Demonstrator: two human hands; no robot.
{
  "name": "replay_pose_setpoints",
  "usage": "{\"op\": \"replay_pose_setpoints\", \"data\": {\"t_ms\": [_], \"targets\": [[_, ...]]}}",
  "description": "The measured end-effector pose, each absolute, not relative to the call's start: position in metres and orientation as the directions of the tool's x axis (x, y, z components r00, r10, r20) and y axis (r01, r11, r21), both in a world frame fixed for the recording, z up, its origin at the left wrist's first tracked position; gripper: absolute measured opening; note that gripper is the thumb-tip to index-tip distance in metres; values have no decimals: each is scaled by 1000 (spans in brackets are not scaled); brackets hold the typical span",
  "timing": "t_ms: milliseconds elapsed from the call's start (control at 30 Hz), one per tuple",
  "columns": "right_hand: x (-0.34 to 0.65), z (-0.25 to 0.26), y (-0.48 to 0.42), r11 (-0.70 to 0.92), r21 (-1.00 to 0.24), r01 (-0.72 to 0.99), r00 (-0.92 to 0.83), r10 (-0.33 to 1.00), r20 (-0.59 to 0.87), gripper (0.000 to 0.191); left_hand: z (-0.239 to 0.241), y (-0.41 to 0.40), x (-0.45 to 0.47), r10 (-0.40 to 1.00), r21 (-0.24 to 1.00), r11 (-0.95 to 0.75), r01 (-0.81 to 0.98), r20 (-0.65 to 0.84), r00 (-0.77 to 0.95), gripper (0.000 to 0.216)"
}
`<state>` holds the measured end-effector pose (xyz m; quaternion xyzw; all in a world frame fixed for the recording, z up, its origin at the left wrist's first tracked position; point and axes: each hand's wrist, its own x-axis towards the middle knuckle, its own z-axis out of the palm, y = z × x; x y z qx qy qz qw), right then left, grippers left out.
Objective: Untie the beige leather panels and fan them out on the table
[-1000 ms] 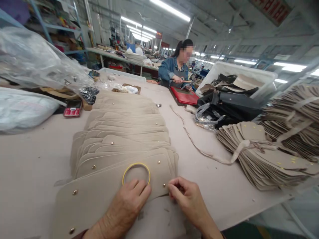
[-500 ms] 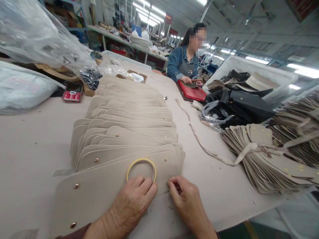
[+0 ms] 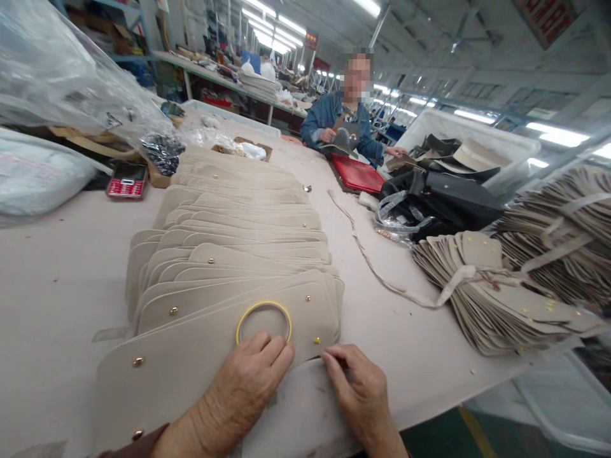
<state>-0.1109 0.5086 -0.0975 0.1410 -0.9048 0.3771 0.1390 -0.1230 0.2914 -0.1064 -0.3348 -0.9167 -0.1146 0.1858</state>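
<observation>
My left hand (image 3: 248, 378) is closed on a thin roll of yellow tape (image 3: 264, 304), which stands up from my fingers over the nearest beige panel (image 3: 191, 356). That panel looks like leather, with rounded corners and gold rivets along its ends. A small piece of yellow tape (image 3: 317, 341) covers the spot near its lower right corner. Just beyond the panel's right edge, my right hand (image 3: 360, 385) is closed, thumb against forefinger; whatever lies in the pinch is hidden. Behind, a fanned row of similar panels (image 3: 238, 238) overlaps away from me.
Tied bundles of beige pieces (image 3: 496, 299) with yellow marks lie right, a cloth strip (image 3: 382, 280) trailing from them. A black bag (image 3: 449, 197) and a white bin (image 3: 510, 137) stand behind. A red phone (image 3: 126, 182) lies left. A co-worker (image 3: 341, 124) sits across the table.
My right hand has moved slightly off the panel's corner, and yellow tape now shows there. My left hand keeps the roll. The co-worker has reached an arm toward the bin.
</observation>
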Motion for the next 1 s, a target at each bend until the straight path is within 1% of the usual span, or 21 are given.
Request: {"op": "replay_pose_setpoints", "data": {"t_ms": [67,167,233,300,400,467,533,600,667,700,733,800,833,900,967,1000], "targets": [[-112,-97,502,706,-557,-437,-879,-202,433,15,-105,291,-123,587,76,742,666,405,-701,11],[-118,-96,492,763,-498,-412,-883,-201,424,17,-104,290,-123,597,81,736,672,389,-701,11],[-123,-96,487,801,-491,-343,-916,-169,365,18,-104,289,-123,599,92,733,674,382,-703,10],[-127,-95,483,824,-514,-237,-956,-104,274,18,-103,289,-123,600,110,730,675,370,-709,11],[-133,-91,478,826,-557,-87,-989,-2,151,18,-102,290,-123,596,140,727,673,359,-718,14],[-135,-88,476,824,-565,-37,-994,26,102,18,-101,290,-122,584,169,724,669,368,-724,16],[-134,-83,477,838,-545,-18,-998,17,60,17,-100,289,-122,565,196,717,670,400,-722,17],[-131,-78,481,859,-511,-13,-1000,-22,-13,18,-101,286,-121,554,207,706,678,436,-710,18],[-124,-72,488,858,-514,-12,-993,-71,-96,19,-100,284,-120,559,213,692,690,446,-699,18],[-120,-70,493,842,-539,-19,-989,-93,-112,17,-100,283,-120,567,215,687,694,439,-697,17],[-116,-68,498,822,-568,-40,-989,-114,-95,13,-100,282,-119,575,218,683,697,427,-698,15],[-110,-65,509,785,-600,-151,-984,-176,17,11,-98,281,-119,592,225,684,694,386,-708,13],[-108,-64,513,773,-590,-234,-969,-232,80,12,-98,280,-119,598,225,686,692,367,-713,13],[-107,-65,517,756,-513,-406,-911,-380,160,16,-96,280,-119,604,225,689,689,347,-717,12],[-110,-67,518,746,-406,-529,-845,-507,170,19,-96,280,-119,608,224,687,692,345,-715,12],[-112,-69,517,746,-349,-566,-821,-545,166,20,-96,280,-119,607,226,684,693,349,-714,12]]}}
